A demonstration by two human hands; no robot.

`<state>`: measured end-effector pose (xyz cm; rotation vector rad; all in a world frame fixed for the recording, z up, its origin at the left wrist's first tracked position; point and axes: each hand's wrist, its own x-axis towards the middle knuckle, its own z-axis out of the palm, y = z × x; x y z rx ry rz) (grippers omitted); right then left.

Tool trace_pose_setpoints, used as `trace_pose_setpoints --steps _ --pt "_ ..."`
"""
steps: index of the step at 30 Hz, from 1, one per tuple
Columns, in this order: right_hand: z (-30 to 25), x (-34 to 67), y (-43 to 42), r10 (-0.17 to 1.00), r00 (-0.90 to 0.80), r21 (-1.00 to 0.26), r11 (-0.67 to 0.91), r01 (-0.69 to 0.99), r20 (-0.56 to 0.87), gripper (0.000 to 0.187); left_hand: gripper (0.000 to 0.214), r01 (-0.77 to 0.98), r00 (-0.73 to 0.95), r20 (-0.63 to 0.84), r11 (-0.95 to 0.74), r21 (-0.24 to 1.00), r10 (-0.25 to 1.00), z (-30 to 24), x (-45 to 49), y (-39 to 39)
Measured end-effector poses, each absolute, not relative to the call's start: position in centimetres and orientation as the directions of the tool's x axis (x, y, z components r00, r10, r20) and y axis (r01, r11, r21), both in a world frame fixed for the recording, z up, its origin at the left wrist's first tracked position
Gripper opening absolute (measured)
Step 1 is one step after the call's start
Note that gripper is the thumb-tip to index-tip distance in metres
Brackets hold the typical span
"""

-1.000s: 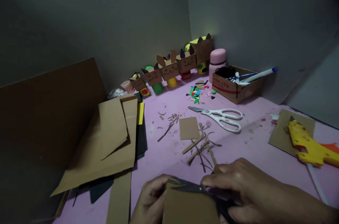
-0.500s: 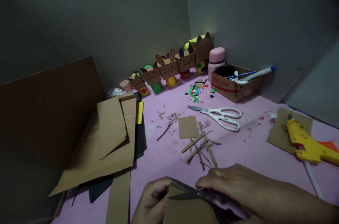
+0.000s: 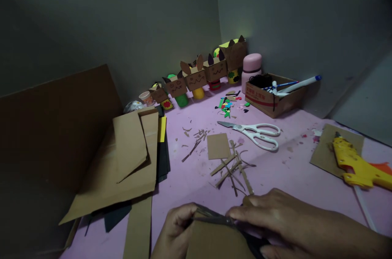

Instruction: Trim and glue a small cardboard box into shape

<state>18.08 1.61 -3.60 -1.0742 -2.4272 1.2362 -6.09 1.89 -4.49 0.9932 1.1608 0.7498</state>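
At the bottom of the view, my left hand point(image 3: 176, 230) grips a piece of brown cardboard point(image 3: 217, 240) by its left side. My right hand point(image 3: 278, 218) is closed on a pair of dark-handled scissors point(image 3: 222, 219). Their blades lie across the cardboard's top edge and are nearly closed on it. The lower parts of both hands and of the cardboard are cut off by the frame. Just beyond the hands lies a heap of thin cardboard strips point(image 3: 234, 175), touching a small cardboard square point(image 3: 218, 146).
White-handled scissors point(image 3: 257, 133) lie mid-table. On the right a yellow glue gun point(image 3: 352, 161) rests on cardboard. Stacked cardboard sheets point(image 3: 131, 140) cover the left. Behind stand several cardboard animal figures point(image 3: 194, 79), a pink flask point(image 3: 252, 71) and a small box point(image 3: 266, 97) of pens.
The scissor blades have closed from partly open to nearly shut on the cardboard. Both hands stay in about the same place.
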Motion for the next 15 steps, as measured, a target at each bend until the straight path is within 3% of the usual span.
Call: trace_pose_setpoints --steps 6,15 --pt "-3.39 17.92 1.66 0.686 -0.726 -0.768 0.438 0.467 -0.051 0.040 0.020 -0.088 0.267 -0.362 0.396 0.914 0.893 -5.09 -6.36 1.95" --pt "-3.56 17.93 1.65 0.693 -0.719 -0.773 0.431 0.465 -0.047 0.039 0.034 -0.115 0.206 -0.362 0.390 0.914 0.909 -4.63 -5.89 1.88"
